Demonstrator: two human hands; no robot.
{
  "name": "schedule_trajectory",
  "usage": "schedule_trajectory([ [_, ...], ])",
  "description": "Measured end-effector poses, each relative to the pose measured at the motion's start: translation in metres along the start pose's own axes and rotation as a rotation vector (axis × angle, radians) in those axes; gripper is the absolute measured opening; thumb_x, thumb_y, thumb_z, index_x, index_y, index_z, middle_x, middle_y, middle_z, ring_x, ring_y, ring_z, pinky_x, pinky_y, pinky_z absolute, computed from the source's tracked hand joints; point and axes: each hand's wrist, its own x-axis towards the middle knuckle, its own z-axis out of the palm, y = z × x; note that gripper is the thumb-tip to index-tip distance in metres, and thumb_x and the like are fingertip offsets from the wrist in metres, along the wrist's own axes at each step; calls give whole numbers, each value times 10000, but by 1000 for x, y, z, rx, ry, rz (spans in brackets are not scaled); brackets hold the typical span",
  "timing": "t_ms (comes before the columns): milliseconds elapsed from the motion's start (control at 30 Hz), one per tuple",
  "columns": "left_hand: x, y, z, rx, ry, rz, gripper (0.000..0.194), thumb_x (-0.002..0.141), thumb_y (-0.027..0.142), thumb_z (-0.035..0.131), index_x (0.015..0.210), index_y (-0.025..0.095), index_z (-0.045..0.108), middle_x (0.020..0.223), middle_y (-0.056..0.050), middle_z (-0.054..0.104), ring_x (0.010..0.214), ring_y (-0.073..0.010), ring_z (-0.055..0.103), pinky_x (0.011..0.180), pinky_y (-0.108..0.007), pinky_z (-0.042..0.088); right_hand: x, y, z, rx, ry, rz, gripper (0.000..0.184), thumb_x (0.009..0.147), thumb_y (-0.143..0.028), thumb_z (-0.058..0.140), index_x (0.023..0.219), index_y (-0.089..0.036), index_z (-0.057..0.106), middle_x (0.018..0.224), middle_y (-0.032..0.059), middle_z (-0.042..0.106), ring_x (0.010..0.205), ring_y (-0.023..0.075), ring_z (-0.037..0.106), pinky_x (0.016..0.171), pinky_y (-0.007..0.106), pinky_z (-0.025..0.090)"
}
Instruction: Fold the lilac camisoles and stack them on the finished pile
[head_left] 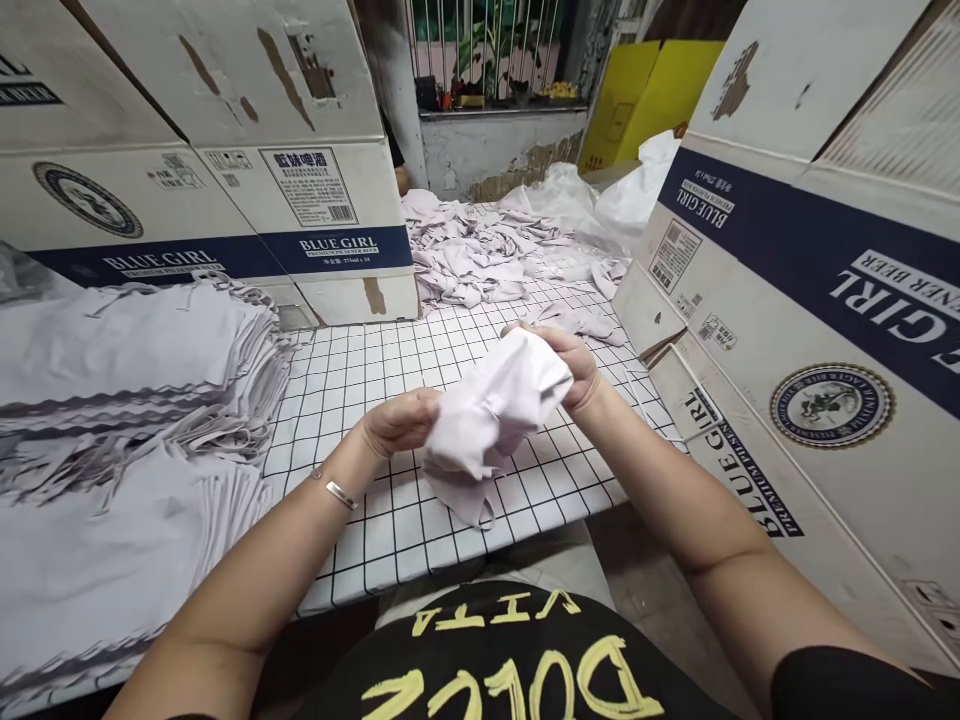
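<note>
A pale pinkish-white cloth piece (pixel 487 410), crumpled and partly draping down, is held up between both hands over the checked tabletop. My left hand (pixel 405 420) pinches its left edge, with the fingertips partly behind the fabric. At the upper right, my right hand (pixel 566 365) grips the other side, its fingers mostly hidden by the cloth. The lower end of the fabric hangs near the table's front edge, with a small loop at its bottom. Just beyond my right hand lies another loose cloth piece (pixel 577 322) of the same colour.
Neat stacks of similar cloth pieces (pixel 112 340) lie at the left. A heap of loose pieces (pixel 472 250) covers the table's far end beside clear plastic bags (pixel 559 195). Cardboard beer boxes stand at the left (pixel 225 200) and right (pixel 750 300). The checked tablecloth (pixel 345 360) ends before my body.
</note>
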Motion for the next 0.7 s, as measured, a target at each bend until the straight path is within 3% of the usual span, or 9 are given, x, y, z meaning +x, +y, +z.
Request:
schedule_trajectory([
  [67, -12, 17, -8, 93, 69, 78, 585, 380, 709, 769, 463, 164, 573, 528, -76, 610, 531, -212, 583, 578, -388, 507, -2, -10, -2, -114, 11, -26, 203, 814, -388, 557, 763, -198, 506, 607, 5, 511, 621, 174, 553, 632, 304, 495],
  [133, -25, 41, -20, 233, 82, 72, 570, 357, 691, 777, 414, 171, 550, 480, -82, 572, 513, -239, 580, 555, -424, 495, -3, -22, -11, -249, 16, -45, 247, 768, -415, 620, 754, -190, 518, 618, 6, 502, 603, 168, 531, 616, 309, 475],
  [267, -44, 93, -41, 515, 133, -51, 454, 425, 576, 807, 497, 174, 610, 492, -91, 528, 571, -310, 606, 563, -486, 476, 4, -54, -31, -455, 61, -96, 240, 753, -400, 629, 767, -175, 545, 659, 13, 530, 612, 158, 520, 626, 310, 449],
  [367, -51, 121, -45, 581, 284, 15, 439, 488, 573, 791, 556, 179, 610, 515, -67, 469, 603, -301, 592, 598, -500, 470, 11, -79, -38, -532, 49, -107, 256, 749, -415, 638, 736, -175, 548, 646, 7, 535, 589, 143, 497, 587, 285, 424],
  [567, -67, 156, -59, 597, 344, 235, 509, 514, 599, 754, 418, 186, 473, 653, -104, 533, 704, -268, 562, 680, -472, 485, 16, -104, -39, -602, -170, -26, 291, 637, -347, 803, 712, -145, 608, 657, 3, 587, 579, 119, 521, 543, 240, 398],
  [633, -68, 161, -65, 679, 360, 182, 473, 555, 578, 745, 443, 187, 504, 715, -109, 588, 748, -269, 581, 697, -449, 499, 17, -105, -36, -585, -183, -28, 301, 637, -353, 809, 693, -144, 600, 646, 0, 584, 580, 120, 527, 542, 240, 405],
  [700, -58, 157, -60, 850, 377, 94, 327, 596, 496, 762, 627, 192, 646, 875, -106, 653, 875, -277, 603, 783, -428, 503, 24, -103, -27, -534, -185, -58, 311, 662, -382, 794, 712, -153, 590, 642, -7, 579, 575, 121, 529, 547, 248, 421],
])
